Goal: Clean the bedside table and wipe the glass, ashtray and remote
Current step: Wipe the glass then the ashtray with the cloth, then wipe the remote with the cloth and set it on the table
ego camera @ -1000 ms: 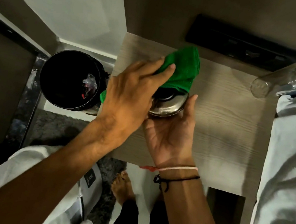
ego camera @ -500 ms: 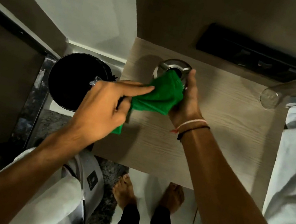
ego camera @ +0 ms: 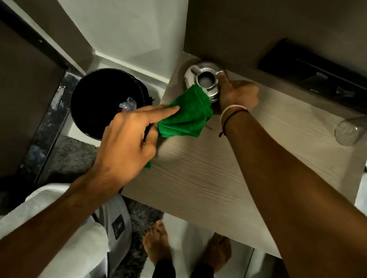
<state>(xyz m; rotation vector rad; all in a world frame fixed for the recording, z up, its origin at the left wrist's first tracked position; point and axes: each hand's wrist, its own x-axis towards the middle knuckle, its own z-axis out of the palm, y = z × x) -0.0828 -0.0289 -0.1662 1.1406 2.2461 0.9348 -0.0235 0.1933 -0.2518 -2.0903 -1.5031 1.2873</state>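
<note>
- Bare bedside table point(ego camera: 232, 170) lies open between left hand point(ego camera: 127, 139) and right hand point(ego camera: 238, 94).
- Ashtray point(ego camera: 203, 78) blocks ahead of right hand, against the wall.
- Glass point(ego camera: 357, 128) stands well right.
- Bin point(ego camera: 101, 102) sits just left of left hand.

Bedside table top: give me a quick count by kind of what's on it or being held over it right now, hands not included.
Metal ashtray: 1, at the back left corner, right hand gripping it
Green cloth: 1, in the left hand
Clear glass: 1, at the right edge of the bedside table
Remote: 0 in view
Total: 3
</note>
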